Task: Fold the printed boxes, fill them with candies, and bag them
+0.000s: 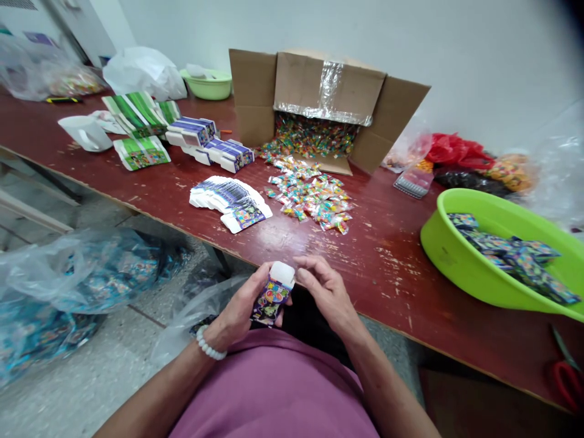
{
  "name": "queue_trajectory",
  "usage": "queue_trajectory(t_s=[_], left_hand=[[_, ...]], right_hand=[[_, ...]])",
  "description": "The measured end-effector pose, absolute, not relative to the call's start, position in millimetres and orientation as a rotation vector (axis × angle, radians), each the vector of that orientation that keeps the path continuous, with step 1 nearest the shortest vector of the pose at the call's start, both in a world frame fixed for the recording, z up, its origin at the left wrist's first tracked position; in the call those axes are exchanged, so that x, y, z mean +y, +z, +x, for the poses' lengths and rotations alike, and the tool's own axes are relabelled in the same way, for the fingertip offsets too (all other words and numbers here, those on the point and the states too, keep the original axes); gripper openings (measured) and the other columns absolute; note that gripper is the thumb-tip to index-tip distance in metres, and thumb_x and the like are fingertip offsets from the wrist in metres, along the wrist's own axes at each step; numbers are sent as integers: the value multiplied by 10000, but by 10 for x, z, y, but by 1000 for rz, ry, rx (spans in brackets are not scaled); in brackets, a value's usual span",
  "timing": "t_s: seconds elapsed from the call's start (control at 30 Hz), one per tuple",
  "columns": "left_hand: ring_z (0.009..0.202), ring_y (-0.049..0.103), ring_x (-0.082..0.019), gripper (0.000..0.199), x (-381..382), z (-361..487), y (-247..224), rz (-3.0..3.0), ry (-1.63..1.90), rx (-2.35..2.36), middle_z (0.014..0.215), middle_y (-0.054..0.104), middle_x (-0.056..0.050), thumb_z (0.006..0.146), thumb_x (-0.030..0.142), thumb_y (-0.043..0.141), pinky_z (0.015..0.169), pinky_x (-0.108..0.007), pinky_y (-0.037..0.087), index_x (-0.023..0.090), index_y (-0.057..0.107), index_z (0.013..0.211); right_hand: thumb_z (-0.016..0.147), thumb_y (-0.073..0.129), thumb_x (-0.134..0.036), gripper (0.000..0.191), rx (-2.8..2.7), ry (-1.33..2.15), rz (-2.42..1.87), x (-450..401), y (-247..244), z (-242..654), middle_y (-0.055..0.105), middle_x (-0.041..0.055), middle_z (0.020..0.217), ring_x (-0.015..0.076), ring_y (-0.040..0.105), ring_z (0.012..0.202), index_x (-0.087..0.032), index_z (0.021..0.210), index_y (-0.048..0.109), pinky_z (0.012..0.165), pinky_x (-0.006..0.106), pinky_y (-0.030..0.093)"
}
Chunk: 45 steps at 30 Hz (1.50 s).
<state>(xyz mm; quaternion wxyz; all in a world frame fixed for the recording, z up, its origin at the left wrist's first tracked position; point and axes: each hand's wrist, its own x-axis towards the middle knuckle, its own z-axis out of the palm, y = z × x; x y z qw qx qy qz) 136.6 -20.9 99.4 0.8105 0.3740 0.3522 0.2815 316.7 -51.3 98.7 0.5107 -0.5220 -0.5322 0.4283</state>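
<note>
My left hand [241, 304] is wrapped round a small printed carton [271, 301], dark with colourful pictures, held tilted above my lap. Its white end flap [283, 274] stands up at the top. Just right of that flap is my right hand [326, 289], thumb and fingers bent and a little apart, with nothing visible between them. On the table ahead lies a fanned stack of flat cartons [232, 198] with white edges and the same print. To its right is a loose pile of wrapped candies [312, 194].
Behind the pile, an open cardboard box [328, 85] lies on its side, full of candies. A green basin [438, 243] on the right holds filled-looking cartons. Bundled cartons [141, 152], a white mug [86, 132] and red-handled scissors [566, 383] are on the table. Plastic bags [91, 280] lie on the floor at left.
</note>
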Motion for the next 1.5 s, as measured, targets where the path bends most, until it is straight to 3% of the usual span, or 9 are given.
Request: queue_trajectory(t_s=[0.13,0.23,0.6,0.77,1.0,1.2,1.37,1.43,1.5], left_hand=[[547,642,-180,520,-221,1393,1000,823,666,724,767,688,-45,956,512,465,444,-246,507,243,443,1400],[665,653,-198,536,-232,1398,985,849,741,726,826,666,-44,905,460,580,435,-241,531,235,468,1378],[701,617,-181,525,-269,1431,930,853,811,739,926,633,-47,881,466,610,435,-245,544,207,504,1325],[654,639,-173,519,-276,1441,945,801,726,733,843,649,-32,907,449,601,443,-222,520,225,465,1354],[449,618,-164,469,-208,1424,1021,493,614,685,702,658,-28,968,546,430,389,-265,521,205,533,1272],[471,608,-140,438,-269,1485,1006,649,698,798,693,653,-6,949,461,529,384,-209,490,217,561,1312],[431,614,-170,663,-227,1421,917,589,604,677,646,679,-49,929,674,418,379,-249,503,178,571,1341],[411,608,-169,712,-189,1372,895,561,591,655,630,680,-64,912,708,411,368,-245,492,143,609,1299],[433,621,-169,631,-159,1331,903,525,599,671,655,689,-62,924,639,472,367,-243,498,149,623,1290]], right_hand=[[859,700,-409,327,-1037,1366,-1211,-492,915,3125,682,21,979,144,584,800,-235,1135,680,705,256,454],[860,706,-400,292,-1005,1486,-1102,-493,915,3072,692,17,960,120,581,717,-229,1096,690,658,244,453],[838,738,-416,278,-921,1549,-977,-497,823,2976,655,-2,823,92,547,631,-198,1007,705,615,220,459],[824,721,-432,258,-1065,1400,-1104,-459,909,2964,651,-10,740,101,523,538,-195,924,704,514,227,442],[935,609,-307,174,-1564,828,-1116,-500,982,3010,756,54,917,210,677,916,-244,895,767,869,351,497],[812,737,-331,138,-1253,1302,-1181,-444,971,2995,718,14,787,124,611,578,-194,824,731,585,264,505],[782,745,-397,236,-1089,1453,-1083,-374,1024,2917,743,63,1022,79,569,468,-169,746,700,442,241,473],[805,731,-408,238,-1106,1417,-1079,-374,1037,2903,743,72,1044,94,585,498,-175,761,705,448,247,484],[860,695,-376,194,-1258,1263,-1104,-394,1036,2904,745,63,1014,135,643,638,-196,796,725,579,276,539]])
